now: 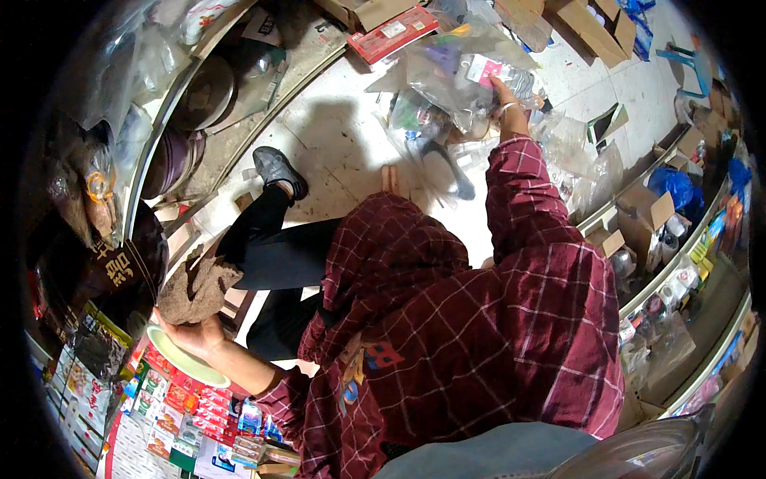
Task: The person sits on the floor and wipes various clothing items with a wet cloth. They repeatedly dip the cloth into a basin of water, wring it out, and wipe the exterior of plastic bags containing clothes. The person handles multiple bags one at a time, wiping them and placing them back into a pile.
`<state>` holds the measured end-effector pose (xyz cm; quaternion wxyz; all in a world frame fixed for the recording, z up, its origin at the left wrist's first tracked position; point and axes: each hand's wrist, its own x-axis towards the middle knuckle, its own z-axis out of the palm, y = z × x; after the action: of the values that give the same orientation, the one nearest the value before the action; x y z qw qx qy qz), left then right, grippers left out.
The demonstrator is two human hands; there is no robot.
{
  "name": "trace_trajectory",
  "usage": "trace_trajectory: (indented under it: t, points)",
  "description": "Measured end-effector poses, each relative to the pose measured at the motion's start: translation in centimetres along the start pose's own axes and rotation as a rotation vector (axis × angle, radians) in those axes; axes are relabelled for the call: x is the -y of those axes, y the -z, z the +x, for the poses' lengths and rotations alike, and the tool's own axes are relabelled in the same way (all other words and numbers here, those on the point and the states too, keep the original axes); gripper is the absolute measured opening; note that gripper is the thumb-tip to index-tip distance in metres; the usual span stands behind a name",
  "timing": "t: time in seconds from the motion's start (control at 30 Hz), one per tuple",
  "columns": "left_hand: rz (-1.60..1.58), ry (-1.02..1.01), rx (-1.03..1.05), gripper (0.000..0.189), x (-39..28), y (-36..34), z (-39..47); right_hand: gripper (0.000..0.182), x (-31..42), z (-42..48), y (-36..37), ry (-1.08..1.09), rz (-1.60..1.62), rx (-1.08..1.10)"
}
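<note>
My left hand (194,336), palm up at the lower left, holds a crumpled brown cloth (194,290). Just beneath that wrist is a pale green round plate or lid (179,359); whether the two touch I cannot tell. My right hand (507,108) reaches out at the upper right, gripping grey striped socks (519,84) with a pink and white card label. Around and under it lies a heap of clear plastic bags (443,90), several with goods inside. Part of the right fingers is hidden behind the socks.
To the left, a shelf holds dark round pans (206,93). Small packaged boxes (197,407) are stacked at lower left. Curved shelves with an open carton (643,212) run along the right. A red box (392,35), cardboard boxes (598,30) and a blue stool (688,69) stand beyond.
</note>
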<state>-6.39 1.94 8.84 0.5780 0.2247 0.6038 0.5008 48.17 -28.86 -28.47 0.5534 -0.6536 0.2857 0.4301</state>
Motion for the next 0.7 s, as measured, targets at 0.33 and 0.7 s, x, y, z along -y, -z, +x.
trace_trajectory:
  t: [0.33, 0.7]
  points:
    - [-0.051, -0.015, 0.025, 0.050, -0.1, 0.2, 0.8, 0.005, -1.2, 1.7, 2.0, 0.385, 0.217, -0.431]
    - [-0.149, -0.036, 0.035, 0.047, 0.3, 5.3, 3.0, 0.008, 3.8, -18.0, -0.5, 0.933, -0.387, -0.118]
